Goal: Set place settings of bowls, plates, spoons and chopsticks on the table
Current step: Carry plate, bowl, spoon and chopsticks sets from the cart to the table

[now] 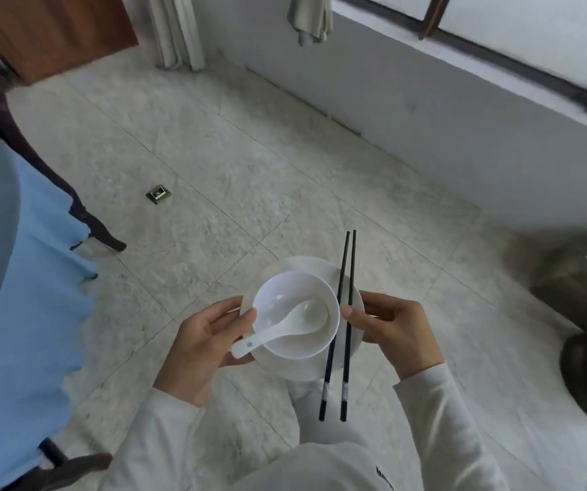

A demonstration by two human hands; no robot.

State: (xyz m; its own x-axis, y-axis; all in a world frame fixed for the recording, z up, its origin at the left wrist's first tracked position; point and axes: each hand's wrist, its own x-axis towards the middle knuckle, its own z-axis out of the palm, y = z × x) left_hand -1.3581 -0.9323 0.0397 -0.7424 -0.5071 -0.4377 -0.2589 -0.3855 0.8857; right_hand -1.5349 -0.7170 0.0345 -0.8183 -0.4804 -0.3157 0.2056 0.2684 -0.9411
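A view from above of a person's two hands carrying one stacked place setting over a pale marble-tiled floor (pixel 249 154). A white plate (pixel 301 368) is held level between the hands. A white bowl (pixel 285 292) sits on it, towards its left side. A white ceramic spoon (pixel 279 330) lies inside the bowl, its scoop resting in the bottom and its handle reaching out over the near-left rim. A pair of black chopsticks (pixel 348 338) lies side by side across the right part of the plate, just beside the bowl, with the thin tips pointing away from the person and the thick ends jutting past the near edge. The left hand (pixel 207 345) grips the plate's left edge, fingers curled beneath it and the thumb laid on top at the bowl's rim, just above the spoon handle. The right hand (pixel 394 331) grips the plate's right edge the same way, fingers curled under it and the thumb pressing down on the chopsticks. Both arms wear off-white sleeves. At the far left hangs the light blue cloth of a table (pixel 19 278), well apart from the plate, with a dark chair leg (pixel 97 232) beside it. A small brass floor socket (pixel 158 194) is set in the tiles, and a window (pixel 533 37) runs along the wall at the upper right.
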